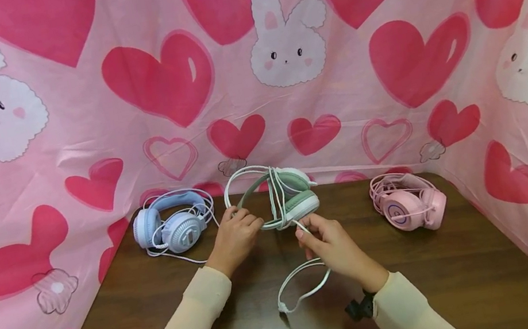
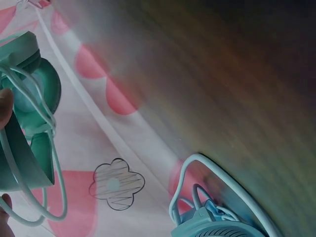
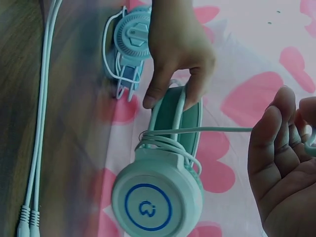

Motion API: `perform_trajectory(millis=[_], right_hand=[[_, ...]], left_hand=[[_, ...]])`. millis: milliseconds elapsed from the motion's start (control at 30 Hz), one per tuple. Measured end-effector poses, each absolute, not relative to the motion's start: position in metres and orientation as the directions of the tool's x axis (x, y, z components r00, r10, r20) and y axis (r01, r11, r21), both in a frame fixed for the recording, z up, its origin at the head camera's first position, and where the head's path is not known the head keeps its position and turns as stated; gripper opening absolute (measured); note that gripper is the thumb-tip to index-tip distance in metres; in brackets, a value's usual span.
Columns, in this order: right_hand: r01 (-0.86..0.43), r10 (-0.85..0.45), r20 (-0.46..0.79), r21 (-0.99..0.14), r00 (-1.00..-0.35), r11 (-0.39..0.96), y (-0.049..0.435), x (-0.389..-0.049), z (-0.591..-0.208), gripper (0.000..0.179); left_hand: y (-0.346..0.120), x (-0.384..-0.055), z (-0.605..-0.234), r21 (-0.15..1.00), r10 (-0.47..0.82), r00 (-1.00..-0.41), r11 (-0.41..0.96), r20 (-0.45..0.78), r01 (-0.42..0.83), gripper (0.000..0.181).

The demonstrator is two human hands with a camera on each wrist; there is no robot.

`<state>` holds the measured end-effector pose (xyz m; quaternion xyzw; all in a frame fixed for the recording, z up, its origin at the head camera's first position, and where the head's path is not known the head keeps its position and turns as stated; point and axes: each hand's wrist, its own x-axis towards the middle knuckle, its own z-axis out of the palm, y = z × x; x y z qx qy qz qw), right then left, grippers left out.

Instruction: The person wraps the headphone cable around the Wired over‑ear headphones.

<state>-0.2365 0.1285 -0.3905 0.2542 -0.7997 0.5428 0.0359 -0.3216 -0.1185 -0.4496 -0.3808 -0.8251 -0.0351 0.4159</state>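
Note:
Green-and-white headphones (image 1: 302, 206) are held up over the table in the head view, with several turns of white cord wound round the headband near one ear cup. My left hand (image 1: 239, 234) grips the headband, thumb on one side and fingers on the other in the right wrist view. Between its thumb and fingers, my right hand (image 1: 332, 243) pinches the cord beside the lower ear cup. A stretch of cord (image 3: 224, 129) runs straight from the windings to that hand. The cord's free end hangs in a loop below, its two plugs (image 3: 23, 228) side by side.
Light blue headphones (image 1: 185, 230) with a loose cord lie at the table's back left. Pink headphones (image 1: 408, 210) lie at the back right, cord bundled round them. A pink cloth (image 1: 243, 104) with hearts and rabbits borders the brown table (image 1: 471, 275) behind and on both sides.

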Motion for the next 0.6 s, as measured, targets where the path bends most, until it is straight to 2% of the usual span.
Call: perform_trajectory(millis=[300,600], right_hand=[[-0.461,-0.395,0.337,-0.842,-0.855,0.28,0.131,-0.236,-0.383,0.012],[-0.432,-0.425,0.376,-0.901,-0.823,0.039,0.138,-0.24,-0.374,0.013]], left_hand=[[-0.117,-0.316,-0.449,-0.272,0.614,-0.372,0.706,0.696,0.654,0.009],[-0.114,-0.314,-0.449,-0.302,0.647,-0.363,0.685,0.671,0.663,0.009]])
